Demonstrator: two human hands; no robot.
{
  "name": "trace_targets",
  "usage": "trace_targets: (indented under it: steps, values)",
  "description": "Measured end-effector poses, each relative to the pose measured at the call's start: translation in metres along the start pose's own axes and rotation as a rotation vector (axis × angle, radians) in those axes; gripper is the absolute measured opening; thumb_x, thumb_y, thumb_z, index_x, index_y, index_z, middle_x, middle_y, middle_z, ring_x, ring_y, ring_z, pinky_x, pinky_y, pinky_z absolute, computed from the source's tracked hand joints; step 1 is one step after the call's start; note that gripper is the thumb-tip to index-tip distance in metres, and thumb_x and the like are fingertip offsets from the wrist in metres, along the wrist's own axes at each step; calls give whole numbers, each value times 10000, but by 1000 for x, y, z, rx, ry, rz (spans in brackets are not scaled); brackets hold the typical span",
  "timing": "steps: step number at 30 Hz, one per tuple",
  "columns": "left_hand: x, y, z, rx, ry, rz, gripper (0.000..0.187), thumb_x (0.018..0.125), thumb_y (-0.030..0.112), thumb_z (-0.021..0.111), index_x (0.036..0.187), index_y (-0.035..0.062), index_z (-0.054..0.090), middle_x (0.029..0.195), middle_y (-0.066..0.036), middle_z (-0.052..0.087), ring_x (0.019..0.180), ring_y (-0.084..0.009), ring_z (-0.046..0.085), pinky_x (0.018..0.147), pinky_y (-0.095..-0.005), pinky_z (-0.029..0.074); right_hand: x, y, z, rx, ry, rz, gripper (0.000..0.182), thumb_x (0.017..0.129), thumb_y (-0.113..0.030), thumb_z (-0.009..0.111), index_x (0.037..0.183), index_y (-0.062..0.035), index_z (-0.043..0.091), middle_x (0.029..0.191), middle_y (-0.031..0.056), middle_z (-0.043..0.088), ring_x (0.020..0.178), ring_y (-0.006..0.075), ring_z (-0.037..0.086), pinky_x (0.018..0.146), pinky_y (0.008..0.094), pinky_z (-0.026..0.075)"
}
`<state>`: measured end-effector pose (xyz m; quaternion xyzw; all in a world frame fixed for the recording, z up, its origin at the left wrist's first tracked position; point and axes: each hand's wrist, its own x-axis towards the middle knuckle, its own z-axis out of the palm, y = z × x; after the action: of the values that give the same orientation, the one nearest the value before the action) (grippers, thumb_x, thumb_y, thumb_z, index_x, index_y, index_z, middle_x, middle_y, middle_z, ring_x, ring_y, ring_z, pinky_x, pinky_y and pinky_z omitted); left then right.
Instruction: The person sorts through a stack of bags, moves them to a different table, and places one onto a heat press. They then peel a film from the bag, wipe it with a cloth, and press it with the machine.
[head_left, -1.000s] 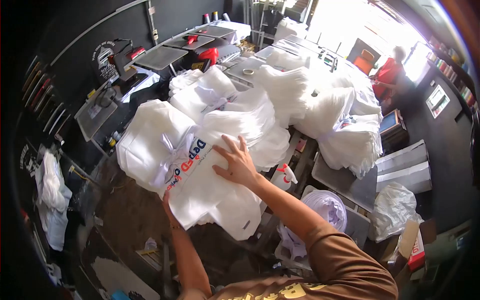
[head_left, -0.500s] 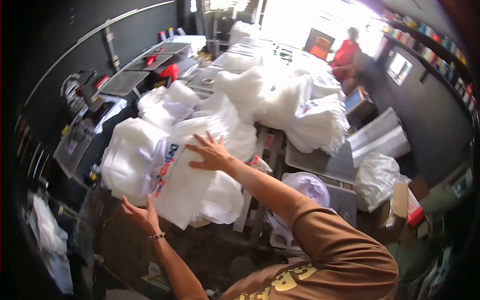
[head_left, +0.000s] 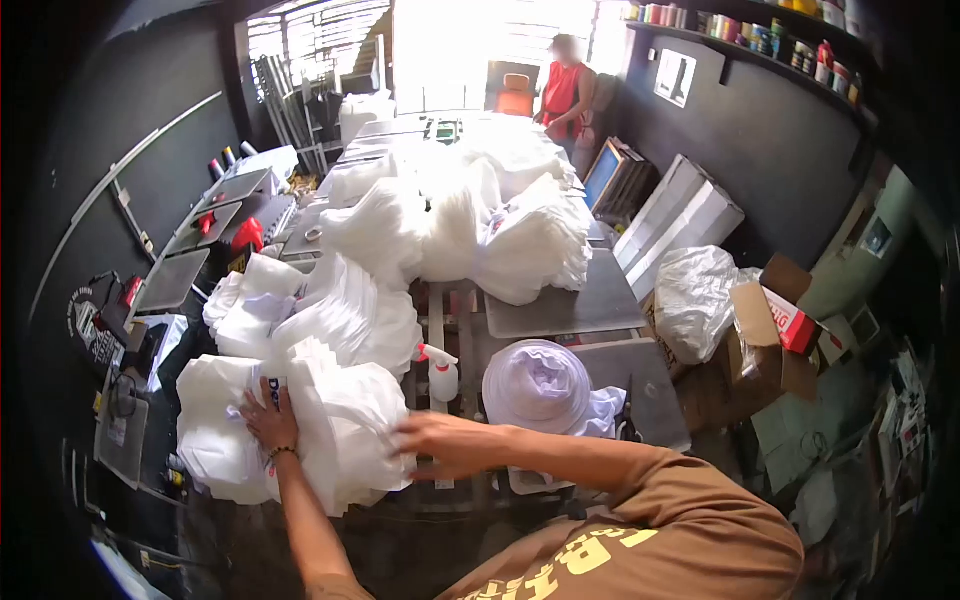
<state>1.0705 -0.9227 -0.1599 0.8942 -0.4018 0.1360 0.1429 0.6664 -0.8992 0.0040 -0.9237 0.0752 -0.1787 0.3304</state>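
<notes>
Two thick bundles of thin white sheets lie side by side near me: the left bundle (head_left: 215, 430) and the fanned-out right bundle (head_left: 350, 425). My left hand (head_left: 270, 418) lies flat between them, fingers spread, over a small patch of dark printing. At the right bundle's right edge is my right hand (head_left: 440, 440), smeared by motion, its fingertips overlapping the sheets. Just beyond that hand stands a white spray bottle (head_left: 443, 376) with a red-and-white trigger. A large roll of pale lilac cloth (head_left: 540, 388) sits to its right.
More white bundles (head_left: 500, 240) cover the far table. A person in red (head_left: 567, 95) stands at the back right. Against the right wall are long white boxes (head_left: 675, 215) and an open cardboard box (head_left: 765, 340). Screen-printing boards (head_left: 175, 280) line the left; paint bottles (head_left: 745, 38) fill the shelves.
The printed sheet lying under my right hand has turned over onto the right bundle. My left hand has come onto the sheets, my right hand has moved to their right edge. The view has turned right.
</notes>
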Motion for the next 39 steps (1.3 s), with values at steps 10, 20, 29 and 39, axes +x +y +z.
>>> trace_targets:
  steps: [10,20,29,39]
  values:
    - [-3,13,-123,-489,-218,332,581,1001,385,593,1419,-10,513,1471,-258,478,1360,-384,463,1128,-409,370,-298,-10,21,413,-137,787,531,931,-365,700,1322,-21,598,1233,199,672,1105,308,663,939,404,530]
    - [-165,239,-277,-820,-366,1062,339,966,-7,546,1294,-66,605,1402,-173,573,1209,-260,587,1009,-340,503,-498,-23,13,439,135,930,587,911,-382,676,1364,-28,564,1307,208,636,1170,347,634,985,413,510]
    - [-476,611,-266,-719,-1540,1174,545,887,82,720,1393,-10,540,1317,-165,638,1186,-268,633,963,-365,516,-834,-41,77,256,266,1699,553,863,-434,675,1297,-92,633,1275,151,663,1170,332,631,968,452,512]
    - [-815,725,-156,143,-1533,2160,610,937,450,664,1400,70,547,1318,-159,648,1208,-316,625,1022,-424,495,-988,-182,211,394,1199,1884,588,913,-412,707,1356,-50,568,1270,174,654,1124,298,644,941,421,512]
